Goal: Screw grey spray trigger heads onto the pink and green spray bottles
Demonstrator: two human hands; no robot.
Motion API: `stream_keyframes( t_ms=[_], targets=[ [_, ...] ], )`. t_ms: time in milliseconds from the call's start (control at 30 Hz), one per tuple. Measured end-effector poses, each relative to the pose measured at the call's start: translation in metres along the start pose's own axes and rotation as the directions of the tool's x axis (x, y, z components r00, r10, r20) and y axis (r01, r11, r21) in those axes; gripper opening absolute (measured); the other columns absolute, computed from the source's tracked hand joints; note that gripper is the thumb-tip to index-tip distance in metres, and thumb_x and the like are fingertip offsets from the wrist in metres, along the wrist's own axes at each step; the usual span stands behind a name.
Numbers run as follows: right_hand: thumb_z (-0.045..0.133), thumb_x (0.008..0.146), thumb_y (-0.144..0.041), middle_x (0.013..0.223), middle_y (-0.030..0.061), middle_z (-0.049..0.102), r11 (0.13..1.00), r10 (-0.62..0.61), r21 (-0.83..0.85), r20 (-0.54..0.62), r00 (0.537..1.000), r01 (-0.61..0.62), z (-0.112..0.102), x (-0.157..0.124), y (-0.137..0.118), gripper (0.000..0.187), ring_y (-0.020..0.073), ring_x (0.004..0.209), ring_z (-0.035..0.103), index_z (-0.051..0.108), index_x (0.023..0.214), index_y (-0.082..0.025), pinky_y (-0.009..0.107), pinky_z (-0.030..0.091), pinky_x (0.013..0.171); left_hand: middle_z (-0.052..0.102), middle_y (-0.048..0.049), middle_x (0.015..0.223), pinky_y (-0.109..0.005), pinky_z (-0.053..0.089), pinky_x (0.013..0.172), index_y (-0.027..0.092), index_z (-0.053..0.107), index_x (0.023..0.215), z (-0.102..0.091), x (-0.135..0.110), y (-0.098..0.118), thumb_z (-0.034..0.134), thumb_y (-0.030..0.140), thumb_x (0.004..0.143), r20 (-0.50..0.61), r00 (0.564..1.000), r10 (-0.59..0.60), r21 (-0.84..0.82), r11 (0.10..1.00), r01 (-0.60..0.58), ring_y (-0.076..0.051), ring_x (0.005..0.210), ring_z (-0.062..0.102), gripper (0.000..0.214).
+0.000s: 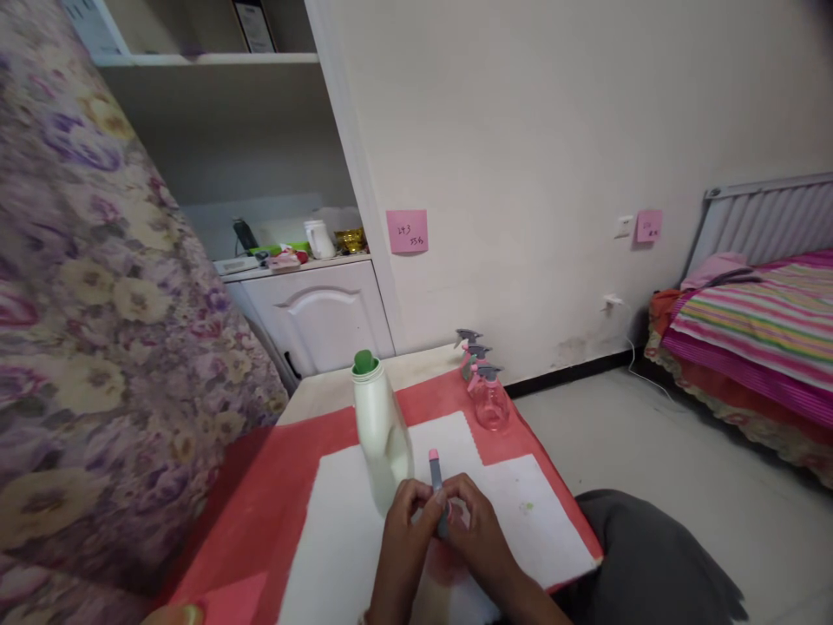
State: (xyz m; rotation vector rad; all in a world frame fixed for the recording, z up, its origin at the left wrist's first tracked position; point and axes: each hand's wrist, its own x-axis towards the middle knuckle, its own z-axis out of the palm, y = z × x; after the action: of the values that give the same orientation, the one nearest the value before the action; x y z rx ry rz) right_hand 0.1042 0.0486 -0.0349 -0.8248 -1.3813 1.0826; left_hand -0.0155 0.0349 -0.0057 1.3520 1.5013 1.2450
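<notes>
Close in front of me, both hands are closed round the grey top of a small spray bottle; its trigger head (436, 470) has a pink nozzle tip that points away from me. My left hand (411, 525) pinches it from the left with thumb and fingers. From the other side, my right hand (474, 519) grips it, fingertips close to the left thumb. Something reddish and see-through shows below the hands, mostly hidden. Just beyond my left hand stands a tall pale green jug (378, 425), upright, its green inner spout showing and no cap on it.
Several pink spray bottles (493, 406) with grey trigger heads stand in a row at the table's far right corner. White paper (547, 512) lies over a red cloth (260, 486). A floral curtain (97, 347) hangs at left. Bottom left, a round yellowish object (174, 615) is cut off.
</notes>
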Motion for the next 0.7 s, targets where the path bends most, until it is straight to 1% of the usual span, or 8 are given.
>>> stream_keyframes(
  t_ms=[67,200,267,333,433,533,600,700],
  targets=[
    [0.071,0.073,-0.026,0.086,0.0006,0.062,0.999,0.040,-0.034,0.010,0.999,-0.040,0.000,-0.001,0.000,0.017,0.0211,0.084,0.062,0.061,0.085,-0.022,0.032,0.051,0.077,0.056,0.0020,0.066,-0.027,0.041,0.058,0.021,0.054,0.069,0.001,-0.001,0.006,0.063,0.057,0.074,0.018,1.000,-0.020,-0.018,1.000,0.021,-0.018,0.065,0.054,0.037],
    [0.072,0.059,-0.009,0.103,0.0020,0.064,0.991,0.108,-0.081,-0.028,0.994,-0.110,-0.005,-0.008,0.006,0.048,0.0244,0.102,0.061,0.059,0.103,-0.023,0.037,0.049,0.093,0.057,0.0023,0.066,-0.028,0.042,0.063,0.021,0.054,0.070,0.002,-0.003,0.013,0.062,0.055,0.076,0.032,0.999,-0.014,-0.033,0.999,0.015,-0.017,0.066,0.055,0.036],
    [0.070,0.056,-0.005,0.114,0.0039,0.061,0.989,0.111,-0.099,-0.024,0.993,-0.113,-0.010,-0.013,0.015,0.063,0.0257,0.113,0.057,0.056,0.114,-0.024,0.040,0.046,0.101,0.057,0.0025,0.067,-0.029,0.043,0.065,0.021,0.055,0.071,0.001,-0.003,0.011,0.063,0.055,0.075,0.025,1.000,-0.015,-0.038,0.999,0.016,-0.018,0.067,0.054,0.035],
    [0.068,0.054,-0.003,0.121,0.0059,0.059,0.985,0.118,-0.125,0.001,0.993,-0.117,-0.017,-0.018,0.026,0.072,0.0266,0.119,0.054,0.054,0.121,-0.022,0.042,0.043,0.106,0.060,0.0008,0.073,-0.031,0.046,0.071,0.020,0.057,0.078,-0.002,-0.005,0.008,0.062,0.055,0.076,0.033,0.999,-0.011,-0.037,0.999,0.012,-0.020,0.074,0.057,0.034],
    [0.071,0.054,-0.006,0.121,0.0076,0.059,0.984,0.126,-0.128,0.029,0.992,-0.121,-0.024,-0.027,0.042,0.073,0.0278,0.118,0.055,0.053,0.123,-0.021,0.044,0.041,0.107,0.066,-0.0044,0.104,-0.036,0.044,0.093,0.022,0.061,0.100,-0.010,-0.010,0.002,0.052,0.052,0.086,0.089,0.996,0.010,-0.055,0.998,-0.005,-0.024,0.103,0.059,0.035],
    [0.073,0.056,-0.010,0.119,0.0075,0.061,0.990,0.108,-0.094,0.057,0.992,-0.102,-0.027,-0.033,0.052,0.068,0.0278,0.113,0.059,0.054,0.121,-0.022,0.043,0.046,0.102,0.060,-0.0044,0.130,-0.037,0.034,0.110,0.025,0.059,0.116,-0.015,-0.016,-0.004,0.043,0.049,0.092,0.156,0.988,0.011,-0.103,0.995,0.005,-0.024,0.125,0.051,0.037],
    [0.073,0.058,-0.011,0.119,0.0074,0.061,0.994,0.091,-0.069,0.076,0.993,-0.086,-0.026,-0.036,0.054,0.066,0.0274,0.112,0.060,0.054,0.120,-0.023,0.043,0.048,0.101,0.058,-0.0043,0.136,-0.038,0.032,0.112,0.026,0.057,0.121,-0.016,-0.019,-0.009,0.046,0.046,0.092,0.199,0.980,0.005,-0.104,0.994,0.016,-0.024,0.128,0.049,0.037],
    [0.073,0.061,-0.013,0.121,0.0079,0.060,0.999,0.053,-0.011,0.079,0.995,-0.052,-0.025,-0.037,0.056,0.065,0.0280,0.116,0.059,0.053,0.122,-0.024,0.045,0.047,0.103,0.059,-0.0062,0.136,-0.039,0.034,0.112,0.025,0.058,0.122,-0.013,-0.018,-0.016,0.060,0.041,0.085,0.211,0.977,0.017,-0.060,0.998,-0.004,-0.026,0.128,0.050,0.041]
  ],
)
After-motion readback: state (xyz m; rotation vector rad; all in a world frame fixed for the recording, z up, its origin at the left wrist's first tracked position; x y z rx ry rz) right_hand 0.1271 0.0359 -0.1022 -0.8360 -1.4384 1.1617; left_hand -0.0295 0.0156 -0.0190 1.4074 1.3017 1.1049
